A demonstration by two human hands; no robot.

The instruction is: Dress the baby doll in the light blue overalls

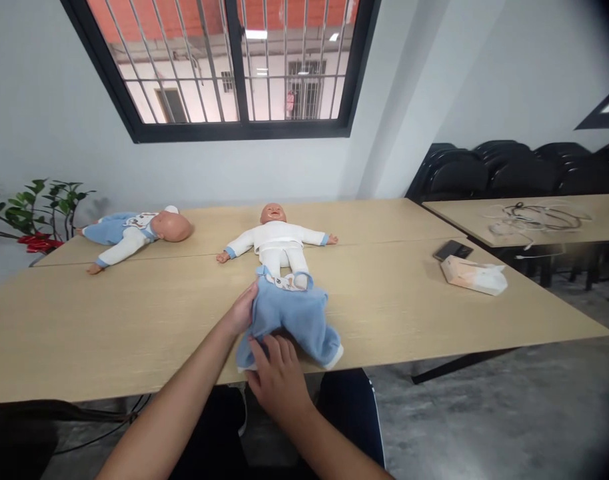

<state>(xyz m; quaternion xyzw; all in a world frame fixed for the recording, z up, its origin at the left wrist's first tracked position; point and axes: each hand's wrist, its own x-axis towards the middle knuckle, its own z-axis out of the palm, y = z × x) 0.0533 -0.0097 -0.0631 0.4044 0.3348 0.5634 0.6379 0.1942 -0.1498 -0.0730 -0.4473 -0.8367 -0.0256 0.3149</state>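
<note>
A baby doll [279, 235] in white clothes with blue cuffs lies on its back, arms spread. Blue overalls [293, 312] with a printed bib lie at its legs, the bib and straps overlapping its lower legs. My left hand [244, 309] grips the overalls' left edge near the waist, its fingertips partly hidden by the cloth. Nearer the table's front edge, my right hand [279, 375] is closed on the left trouser leg, fingers bent over the fabric. The other trouser leg, with its white cuff, spreads to the right.
A second doll [129, 230] in blue and white lies at the back left, beside a potted plant [39, 213]. At the right of the wooden table [384, 300] are a phone [452, 250] and a tissue pack [474, 275]. Cables [544, 217] lie on another table.
</note>
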